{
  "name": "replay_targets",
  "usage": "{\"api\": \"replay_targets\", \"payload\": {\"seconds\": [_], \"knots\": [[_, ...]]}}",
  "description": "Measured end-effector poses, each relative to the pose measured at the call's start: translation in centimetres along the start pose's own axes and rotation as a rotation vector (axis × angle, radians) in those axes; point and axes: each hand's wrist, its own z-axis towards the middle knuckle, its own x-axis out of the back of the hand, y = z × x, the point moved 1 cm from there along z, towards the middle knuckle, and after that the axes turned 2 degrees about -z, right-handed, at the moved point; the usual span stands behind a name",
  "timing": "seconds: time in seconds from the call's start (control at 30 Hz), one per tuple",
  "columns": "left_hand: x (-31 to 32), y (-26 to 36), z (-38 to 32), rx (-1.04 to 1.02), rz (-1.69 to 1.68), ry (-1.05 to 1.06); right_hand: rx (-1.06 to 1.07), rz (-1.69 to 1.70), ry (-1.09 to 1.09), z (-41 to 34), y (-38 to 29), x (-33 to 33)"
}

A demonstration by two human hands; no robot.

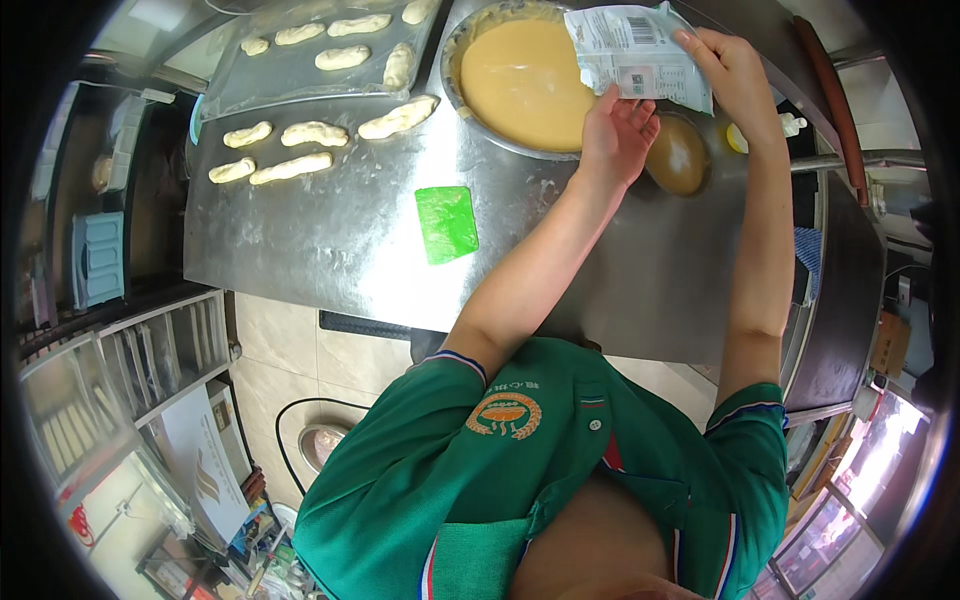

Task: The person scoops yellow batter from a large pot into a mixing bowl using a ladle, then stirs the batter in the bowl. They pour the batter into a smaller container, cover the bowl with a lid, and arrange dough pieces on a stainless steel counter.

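Observation:
A pale printed packet (637,56) hangs over the right rim of a round metal bowl (480,129) filled with smooth tan batter (525,82). My right hand (727,75) grips the packet's right side, thumb on its front. Palm up, my left hand (619,139) is at the packet's lower left edge, its thumb against that edge and its fingers curled. Whether it pinches the packet is unclear. The packet's left end looks torn. Below my hands stands a smaller bowl (677,157), brown and glossy, its contents unclear.
Shaped dough pieces (315,134) lie on the steel table (315,232); others rest on a plastic-covered tray (292,75) behind. A bright green rectangular piece (447,225) sits mid-table. Beyond the right arm are a yellow-and-white item (739,138) and a brown rod (832,105).

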Motion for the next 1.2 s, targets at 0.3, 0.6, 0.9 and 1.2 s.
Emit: {"api": "replay_targets", "payload": {"seconds": [0.3,0.6,0.9,1.2], "knots": [[-0.3,0.2,0.7,-0.013,-0.013,-0.041,-0.141,0.426,0.45,-0.9,0.1,-4.5],[5.4,-0.2,-4.8,0.359,0.348,0.089,0.14,-0.129,0.6,-4.2,-0.8,-5.5],[11.1,9.2,-10.4,0.654,0.511,0.112,-0.099,-0.268,0.782,-10.4,-4.6,-11.1],[7.1,18.3,-14.9,0.627,1.013,-0.101,-0.98,0.574,1.4,-18.5,-9.1,-24.6]]}}
